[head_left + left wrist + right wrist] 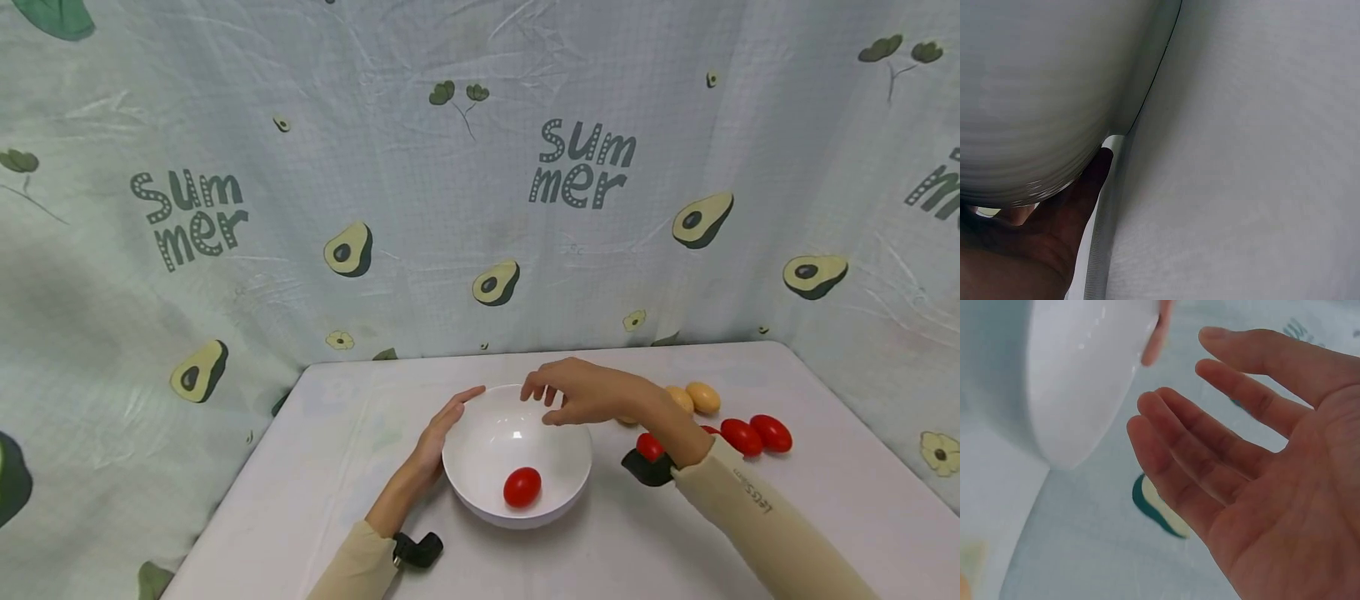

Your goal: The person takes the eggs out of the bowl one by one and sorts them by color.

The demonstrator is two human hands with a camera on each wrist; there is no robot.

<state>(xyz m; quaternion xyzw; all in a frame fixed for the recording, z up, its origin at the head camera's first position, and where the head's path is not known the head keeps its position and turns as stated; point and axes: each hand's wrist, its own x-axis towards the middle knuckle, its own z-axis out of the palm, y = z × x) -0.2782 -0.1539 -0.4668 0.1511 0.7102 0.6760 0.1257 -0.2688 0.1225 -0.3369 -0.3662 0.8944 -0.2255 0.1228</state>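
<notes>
A white bowl (480,442) stands on the table, with one red egg-shaped piece (522,487) lying inside near its front. My left hand (431,442) rests against the bowl's left side, its fingers stretched along the outer wall. From the left wrist, the same hand (1054,240) touches the curved underside of the bowl (1035,106). Over the bowl's right rim hovers my right hand (581,390), fingers loosely bent and holding nothing. The right wrist view shows that hand (1254,450) with its palm bare and fingers spread, apart from the bowl (1079,381).
Right of the bowl, partly behind the right forearm, lie several red egg-shaped pieces (771,433) and several yellow ones (703,398). The white table (390,400) ends at a hanging curtain (420,192) printed with avocados. Black wrist cameras (418,550) sit at both cuffs.
</notes>
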